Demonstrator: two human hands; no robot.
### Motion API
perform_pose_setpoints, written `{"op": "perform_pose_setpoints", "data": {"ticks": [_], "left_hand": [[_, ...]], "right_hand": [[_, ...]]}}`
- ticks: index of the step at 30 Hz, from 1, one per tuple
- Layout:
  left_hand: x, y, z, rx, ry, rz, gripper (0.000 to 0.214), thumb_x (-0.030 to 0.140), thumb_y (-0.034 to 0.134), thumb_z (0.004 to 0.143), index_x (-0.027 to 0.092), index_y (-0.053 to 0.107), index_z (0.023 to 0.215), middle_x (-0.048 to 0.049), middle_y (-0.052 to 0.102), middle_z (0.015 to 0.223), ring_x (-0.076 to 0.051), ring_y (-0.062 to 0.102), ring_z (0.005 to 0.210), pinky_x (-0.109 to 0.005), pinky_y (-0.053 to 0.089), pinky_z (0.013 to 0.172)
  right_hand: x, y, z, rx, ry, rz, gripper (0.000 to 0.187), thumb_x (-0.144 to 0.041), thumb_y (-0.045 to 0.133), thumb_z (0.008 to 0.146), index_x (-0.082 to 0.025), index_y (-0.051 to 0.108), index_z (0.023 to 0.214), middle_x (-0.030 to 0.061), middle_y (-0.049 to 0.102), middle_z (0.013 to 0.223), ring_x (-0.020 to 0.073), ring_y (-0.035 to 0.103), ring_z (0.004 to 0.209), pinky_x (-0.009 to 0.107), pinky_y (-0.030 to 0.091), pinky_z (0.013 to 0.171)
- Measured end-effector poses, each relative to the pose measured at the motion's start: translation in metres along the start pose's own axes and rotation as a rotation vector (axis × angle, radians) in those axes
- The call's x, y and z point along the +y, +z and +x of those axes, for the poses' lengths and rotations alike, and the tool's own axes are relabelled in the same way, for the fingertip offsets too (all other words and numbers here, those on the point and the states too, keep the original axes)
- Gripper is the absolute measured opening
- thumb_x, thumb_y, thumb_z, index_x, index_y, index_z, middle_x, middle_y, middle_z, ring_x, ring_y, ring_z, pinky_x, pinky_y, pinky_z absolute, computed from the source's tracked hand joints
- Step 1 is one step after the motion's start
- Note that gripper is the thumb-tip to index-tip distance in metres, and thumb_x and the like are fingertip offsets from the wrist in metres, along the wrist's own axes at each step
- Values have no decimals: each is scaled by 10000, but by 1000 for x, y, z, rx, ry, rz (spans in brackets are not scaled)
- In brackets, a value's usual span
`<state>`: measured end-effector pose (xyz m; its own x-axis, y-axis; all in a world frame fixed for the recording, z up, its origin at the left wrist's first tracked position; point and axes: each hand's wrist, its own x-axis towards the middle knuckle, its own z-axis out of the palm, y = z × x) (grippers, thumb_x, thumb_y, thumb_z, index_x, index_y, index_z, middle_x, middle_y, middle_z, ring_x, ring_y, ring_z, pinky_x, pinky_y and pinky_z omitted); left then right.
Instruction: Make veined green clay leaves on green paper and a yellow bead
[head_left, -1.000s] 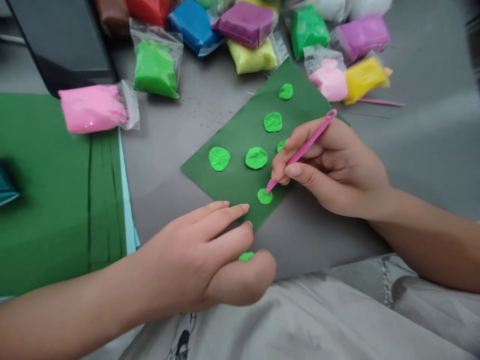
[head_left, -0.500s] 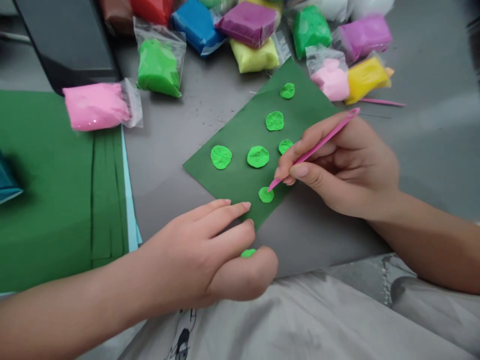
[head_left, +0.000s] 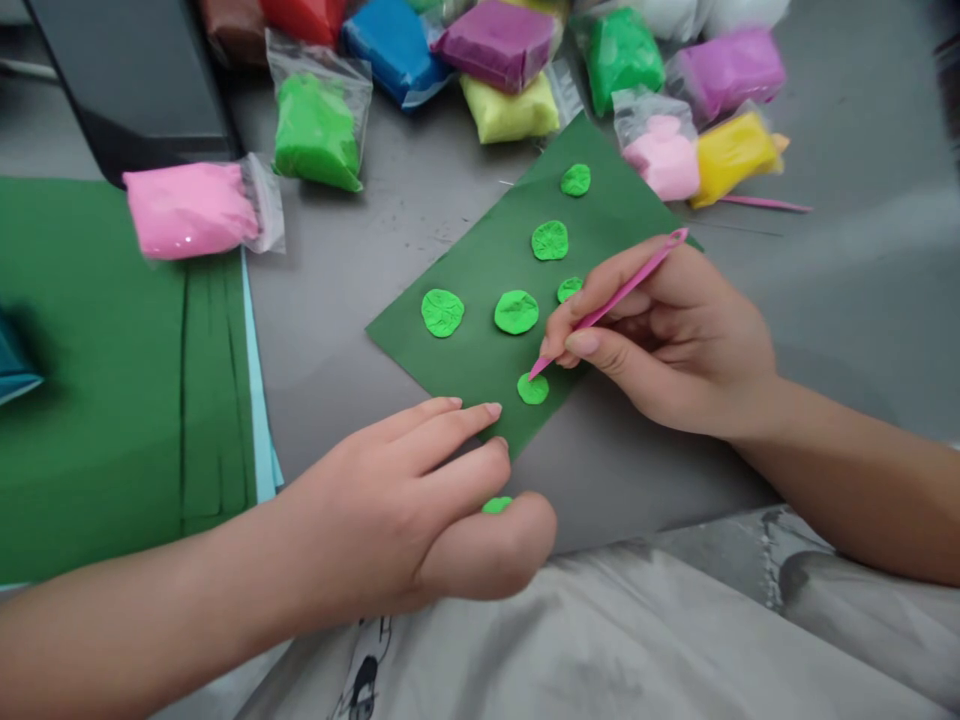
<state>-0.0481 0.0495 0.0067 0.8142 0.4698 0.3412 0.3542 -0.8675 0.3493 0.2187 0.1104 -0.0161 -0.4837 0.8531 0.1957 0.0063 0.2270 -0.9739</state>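
My right hand pinches a pink plastic clay tool like a pen. Its pointed tip touches the upper edge of a small flat green clay disc on a dark green paper sheet. Several other flattened clay discs lie on that sheet, among them a creased one and a larger one. With two fingertips my left hand rests on the sheet's near corner. Between its curled index finger and thumb a piece of bright green clay shows, mostly hidden.
Bagged clay lies along the back, including a green pack and a yellow pack. A pink pack overlaps the green paper stack at left. Behind it is a dark tablet-like device. Another pink tool lies at right.
My right hand has shifted slightly left, and the tool tip has moved from the disc's middle to its upper left edge. My left hand stays in place.
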Motion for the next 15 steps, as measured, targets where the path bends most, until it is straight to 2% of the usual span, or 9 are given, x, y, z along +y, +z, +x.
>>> {"op": "perform_pose_setpoints", "data": {"ticks": [3,6,10,11,13,15], "left_hand": [[0,0,1,-12,-1,-9,232,70,503,1021,234,623,1135,-20,823,1056,-270,799,1162,-428,676,1051],[0,0,2,-15,-6,-15,234,67,492,1026,234,619,1127,-20,828,1060,-274,803,1160,-431,678,1049],[0,0,1,-5,-1,-6,241,57,492,1020,227,617,1136,-24,828,1058,-282,807,1145,-442,682,1041],[1,0,1,-6,-3,-7,244,59,495,1018,228,621,1140,-25,827,1056,-283,807,1146,-444,682,1040],[1,0,1,-11,-6,-10,250,71,503,1014,237,635,1147,-20,820,1041,-280,803,1153,-441,681,1043],[1,1,1,-11,-11,-9,260,79,515,1004,247,646,1155,-17,813,1023,-278,800,1157,-436,680,1044]], "right_hand": [[-2,0,0,-5,-52,-15,188,-116,687,1035,-282,613,1082,-36,795,909,133,795,787,254,668,687],[-4,1,0,12,-76,-55,222,-126,744,998,-293,627,1085,-39,804,903,143,794,756,254,662,637],[-8,3,-1,102,-133,-197,218,-148,803,944,-306,655,968,-24,785,849,150,745,640,275,619,545],[-9,2,-2,98,-172,-247,224,-144,808,930,-307,655,920,-26,771,818,148,720,603,287,612,539],[-8,-2,-6,10,-243,-334,239,-155,815,915,-315,654,844,-33,726,730,147,672,536,307,592,518],[-5,-6,-12,-45,-276,-392,216,-199,829,912,-328,670,840,-30,697,685,163,671,532,324,595,517]]}}
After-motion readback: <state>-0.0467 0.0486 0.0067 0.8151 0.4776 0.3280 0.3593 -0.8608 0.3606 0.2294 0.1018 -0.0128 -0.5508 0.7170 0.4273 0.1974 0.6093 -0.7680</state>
